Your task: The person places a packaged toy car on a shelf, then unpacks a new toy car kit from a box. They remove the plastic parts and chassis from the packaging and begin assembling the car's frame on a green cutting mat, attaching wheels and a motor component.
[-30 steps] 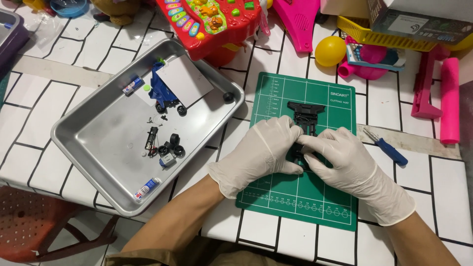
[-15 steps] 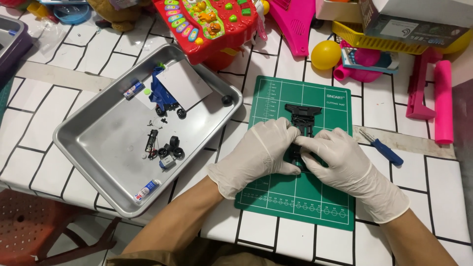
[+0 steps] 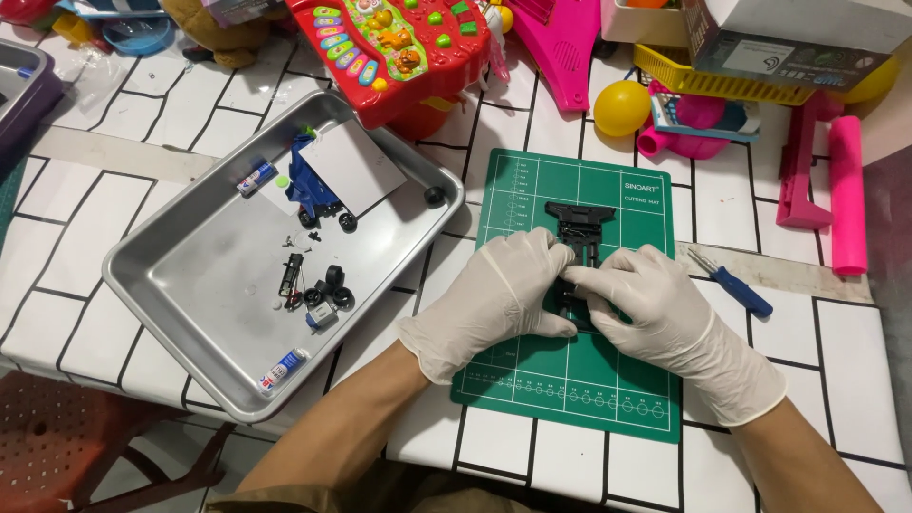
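While both gloved hands, left hand [image 3: 494, 299] and right hand [image 3: 660, 328], close their fingers on the black chassis [image 3: 579, 233] at frame centre, disassembly seems underway; next needs a firm, careful pull.

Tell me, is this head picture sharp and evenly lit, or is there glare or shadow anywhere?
Head view: mostly sharp and brightly lit from above. The metal tray shows a soft bright sheen on its bare floor, no harsh glare. The gloved left hand and right hand cast only faint shadows on the green cutting mat. The black plastic part they hold is dark, with little detail. The edges look slightly bowed.
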